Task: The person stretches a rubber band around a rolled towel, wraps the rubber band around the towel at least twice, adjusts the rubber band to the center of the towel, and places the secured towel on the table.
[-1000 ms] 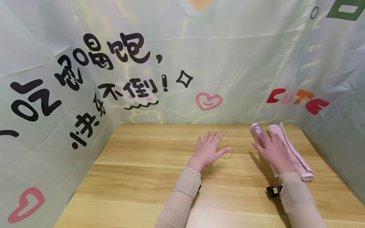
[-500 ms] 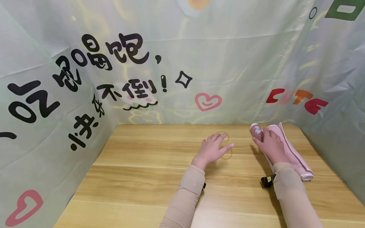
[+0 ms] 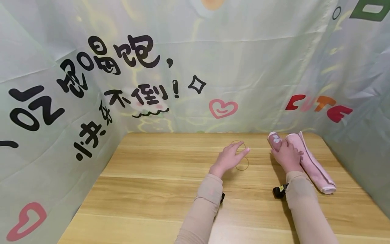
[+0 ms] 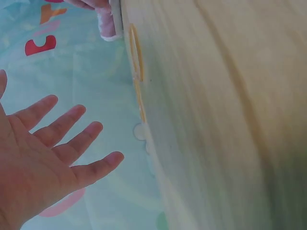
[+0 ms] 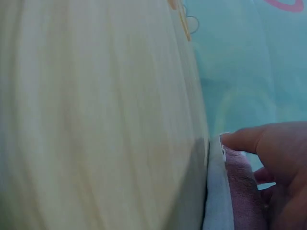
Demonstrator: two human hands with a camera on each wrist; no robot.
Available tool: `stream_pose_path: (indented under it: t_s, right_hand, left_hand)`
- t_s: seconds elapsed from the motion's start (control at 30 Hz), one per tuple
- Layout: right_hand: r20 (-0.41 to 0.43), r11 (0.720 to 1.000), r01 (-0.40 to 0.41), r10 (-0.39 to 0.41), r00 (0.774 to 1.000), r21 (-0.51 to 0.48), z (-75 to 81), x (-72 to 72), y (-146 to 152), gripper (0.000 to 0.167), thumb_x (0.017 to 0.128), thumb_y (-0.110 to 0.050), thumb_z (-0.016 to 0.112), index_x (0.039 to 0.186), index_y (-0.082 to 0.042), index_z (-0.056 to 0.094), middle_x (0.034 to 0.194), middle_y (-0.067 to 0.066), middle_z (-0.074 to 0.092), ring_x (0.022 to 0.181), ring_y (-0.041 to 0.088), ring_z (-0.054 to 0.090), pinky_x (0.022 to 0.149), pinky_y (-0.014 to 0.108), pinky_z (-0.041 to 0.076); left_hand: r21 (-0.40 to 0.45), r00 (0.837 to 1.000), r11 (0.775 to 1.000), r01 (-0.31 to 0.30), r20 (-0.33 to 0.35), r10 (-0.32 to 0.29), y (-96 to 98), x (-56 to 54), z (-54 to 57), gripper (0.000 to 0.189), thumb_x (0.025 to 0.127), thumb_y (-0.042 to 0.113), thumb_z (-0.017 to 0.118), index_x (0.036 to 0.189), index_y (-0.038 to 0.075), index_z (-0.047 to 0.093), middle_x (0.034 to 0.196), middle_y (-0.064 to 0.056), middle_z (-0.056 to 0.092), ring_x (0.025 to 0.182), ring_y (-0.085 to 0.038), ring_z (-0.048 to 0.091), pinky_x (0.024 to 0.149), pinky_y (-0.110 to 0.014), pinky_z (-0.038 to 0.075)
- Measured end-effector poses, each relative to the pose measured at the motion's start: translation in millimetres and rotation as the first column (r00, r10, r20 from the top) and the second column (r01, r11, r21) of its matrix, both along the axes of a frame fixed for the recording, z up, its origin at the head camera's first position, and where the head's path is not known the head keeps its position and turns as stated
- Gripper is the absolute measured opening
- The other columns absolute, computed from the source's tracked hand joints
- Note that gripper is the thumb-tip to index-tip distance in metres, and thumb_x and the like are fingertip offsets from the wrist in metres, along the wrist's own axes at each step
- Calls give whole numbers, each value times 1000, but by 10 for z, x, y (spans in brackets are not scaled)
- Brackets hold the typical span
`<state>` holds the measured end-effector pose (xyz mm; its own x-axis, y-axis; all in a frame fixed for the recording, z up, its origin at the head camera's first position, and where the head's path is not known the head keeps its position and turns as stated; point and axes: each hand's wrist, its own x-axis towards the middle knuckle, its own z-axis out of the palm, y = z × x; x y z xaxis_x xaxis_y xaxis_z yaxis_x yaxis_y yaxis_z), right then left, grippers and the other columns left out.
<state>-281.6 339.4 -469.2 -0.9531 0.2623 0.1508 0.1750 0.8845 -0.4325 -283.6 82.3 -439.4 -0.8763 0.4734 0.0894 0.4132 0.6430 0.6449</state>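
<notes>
In the head view my right hand [image 3: 286,156] grips a rolled dark pink towel [image 3: 275,140] with a pale flower pattern, thumb on its left side and fingers over its right. The right wrist view shows the thumb against the white edge of that towel [image 5: 244,196]. Right beside it lies a rolled light pink towel [image 3: 317,169]. My left hand [image 3: 230,158] hovers over the table, fingers spread and holding nothing. By its fingertips lie two thin rubber bands, a nearer band [image 3: 248,164] and a farther band [image 3: 245,146] partly behind the fingers.
Both towels and the bands lie on a wooden table [image 3: 146,196]. Printed cloth [image 3: 259,78] walls it in at the back, left and right. A small black wrist camera [image 3: 278,192] sits at the right cuff.
My right hand has shifted left off the light pink towel and closed around the dark pink one. My left hand has moved slightly right, closer to the bands.
</notes>
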Motion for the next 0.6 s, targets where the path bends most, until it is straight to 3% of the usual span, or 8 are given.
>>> stream_pose_path:
  t_s: [0.33, 0.6]
  right_hand:
    - [56, 999, 37, -37, 998, 0, 29, 19, 27, 59, 92, -19, 53, 131, 21, 37, 122, 49, 39, 110, 67, 39, 88, 78, 30]
    - [31, 1000, -3, 3, 1000, -25, 59, 89, 28, 50, 90, -14, 54, 125, 19, 43, 116, 48, 44, 107, 64, 42, 85, 77, 31]
  left_hand:
    - [75, 998, 997, -14, 63, 9, 77, -97, -41, 64, 98, 64, 32, 147, 25, 43, 150, 3, 48, 136, -20, 48, 111, -40, 39]
    - [99, 997, 995, 7, 79, -15, 82, -169, -99, 56, 99, 48, 49, 143, 13, 49, 143, -4, 55, 127, -23, 56, 106, -34, 44]
